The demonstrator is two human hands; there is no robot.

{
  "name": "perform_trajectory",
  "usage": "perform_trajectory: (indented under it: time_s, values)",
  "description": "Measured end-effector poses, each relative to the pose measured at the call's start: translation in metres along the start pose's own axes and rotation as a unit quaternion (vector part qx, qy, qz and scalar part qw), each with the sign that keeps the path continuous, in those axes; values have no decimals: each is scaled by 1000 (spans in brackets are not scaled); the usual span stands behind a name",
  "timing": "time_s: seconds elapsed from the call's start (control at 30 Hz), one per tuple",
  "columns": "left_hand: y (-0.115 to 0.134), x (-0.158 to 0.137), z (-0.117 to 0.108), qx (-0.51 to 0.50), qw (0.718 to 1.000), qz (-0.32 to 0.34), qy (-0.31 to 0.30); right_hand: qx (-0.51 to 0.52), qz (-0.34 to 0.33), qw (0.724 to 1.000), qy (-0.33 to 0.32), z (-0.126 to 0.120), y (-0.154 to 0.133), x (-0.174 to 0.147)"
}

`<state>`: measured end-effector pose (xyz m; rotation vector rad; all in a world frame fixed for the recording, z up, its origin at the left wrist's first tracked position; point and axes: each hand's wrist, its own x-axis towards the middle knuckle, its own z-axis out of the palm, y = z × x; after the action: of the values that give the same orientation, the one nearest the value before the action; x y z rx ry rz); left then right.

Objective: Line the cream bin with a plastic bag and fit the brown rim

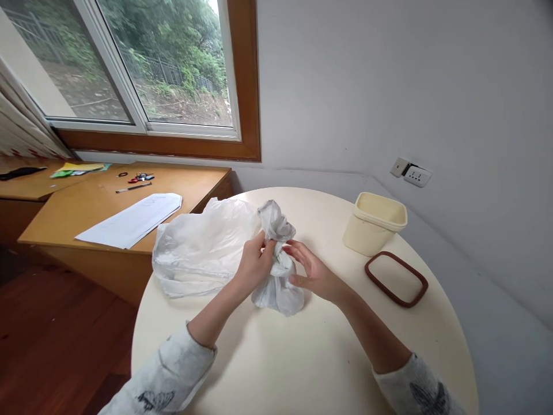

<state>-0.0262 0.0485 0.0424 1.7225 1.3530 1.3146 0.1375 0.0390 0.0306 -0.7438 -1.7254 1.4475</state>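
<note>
A white plastic bag (280, 295), twisted narrow at its middle with a bunched top, is in front of me over the round table. My left hand (256, 262) is closed on the bag's twisted neck from the left side. On the right, my right hand (314, 271) has its fingers apart, the fingertips at the neck and the thumb by the bag's lower part. To the left, a second, larger plastic bag (203, 248) lies spread and crumpled on the table, partly behind my left hand.
At the right of the round table (276, 369) stands a cream plastic bin (367, 233), with a brown rounded frame (371, 275) lying before it. A wooden desk (199, 184) adjoins on the left, holding paper sheets (133, 222), a pen (133, 187) and keys (141, 177). Wall sockets (417, 176) are behind.
</note>
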Motion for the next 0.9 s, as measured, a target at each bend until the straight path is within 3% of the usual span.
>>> perform_trajectory:
  time_s: [0.23, 0.43, 0.6, 0.73, 0.9]
  values:
    - [3, 0, 4, 7, 999, 13, -51, -28, -44, 995, 89, 7, -14, 16]
    - [1, -2, 9, -46, 996, 18, -76, 57, -55, 977, 198, 7, -15, 36]
    - [-3, -8, 4, -81, 975, -41, -201, 126, -79, 958, 246, -3, -9, 42]
    - [-9, -11, -1, -90, 969, -64, -222, 122, -42, 963, 237, -12, -5, 37]
    - [-11, -11, -1, -85, 975, -55, -199, 75, 50, 991, 93, -17, -3, 28]
